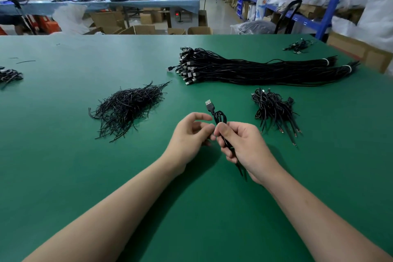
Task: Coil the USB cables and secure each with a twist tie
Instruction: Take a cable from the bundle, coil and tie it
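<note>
My right hand (242,144) grips a coiled black USB cable (220,117) at its middle; the loops and the silver plug stick up above my fingers, and the cable's tail hangs out below my palm. My left hand (190,134) is right beside it, thumb and fingertips pinched at the coil where my right fingers hold it. Whether a twist tie is between the fingers is too small to tell. A heap of black twist ties (127,106) lies to the left. Two long bundles of uncoiled USB cables (255,70) lie behind. A pile of coiled cables (274,110) sits to the right.
All of this rests on a green table (63,176). Small clusters of cables lie at the far left edge (8,76) and the far right corner (297,45). Beyond the table stand cardboard boxes, a blue-covered bench and blue shelving.
</note>
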`<action>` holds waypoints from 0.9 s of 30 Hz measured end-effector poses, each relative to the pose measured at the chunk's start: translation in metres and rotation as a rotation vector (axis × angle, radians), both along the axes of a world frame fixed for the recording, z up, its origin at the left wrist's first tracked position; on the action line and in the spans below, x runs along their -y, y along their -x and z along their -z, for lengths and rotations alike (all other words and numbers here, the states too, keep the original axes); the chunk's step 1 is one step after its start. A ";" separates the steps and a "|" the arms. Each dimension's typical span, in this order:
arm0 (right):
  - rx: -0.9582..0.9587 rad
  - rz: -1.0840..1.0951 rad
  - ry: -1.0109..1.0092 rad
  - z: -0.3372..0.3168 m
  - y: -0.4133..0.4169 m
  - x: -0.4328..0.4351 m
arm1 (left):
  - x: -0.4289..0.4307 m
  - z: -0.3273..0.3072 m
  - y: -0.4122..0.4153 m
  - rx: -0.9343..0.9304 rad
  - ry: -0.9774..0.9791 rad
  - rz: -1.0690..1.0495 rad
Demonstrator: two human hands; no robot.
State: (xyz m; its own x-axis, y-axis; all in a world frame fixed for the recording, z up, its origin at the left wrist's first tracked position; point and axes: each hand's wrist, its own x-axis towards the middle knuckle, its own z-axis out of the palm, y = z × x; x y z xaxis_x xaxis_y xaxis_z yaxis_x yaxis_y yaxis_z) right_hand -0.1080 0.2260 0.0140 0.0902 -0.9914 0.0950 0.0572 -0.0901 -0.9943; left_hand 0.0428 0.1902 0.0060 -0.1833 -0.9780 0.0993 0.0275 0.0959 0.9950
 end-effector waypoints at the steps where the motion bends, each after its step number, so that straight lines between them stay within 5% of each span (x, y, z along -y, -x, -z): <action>1: -0.044 0.002 0.004 0.002 -0.001 0.001 | -0.001 0.003 0.000 -0.010 -0.003 0.019; 9: -0.159 -0.001 -0.024 0.012 0.001 0.002 | 0.001 0.009 -0.012 0.097 0.042 0.039; 15: -0.273 0.025 0.003 0.011 0.001 0.001 | -0.003 0.005 -0.013 -0.119 -0.100 0.166; 21: -0.584 0.058 0.122 0.008 -0.002 -0.003 | -0.009 0.006 -0.007 0.077 0.056 0.149; 27: -0.548 -0.067 -0.004 0.004 0.000 -0.002 | -0.012 0.003 -0.006 0.078 0.075 0.110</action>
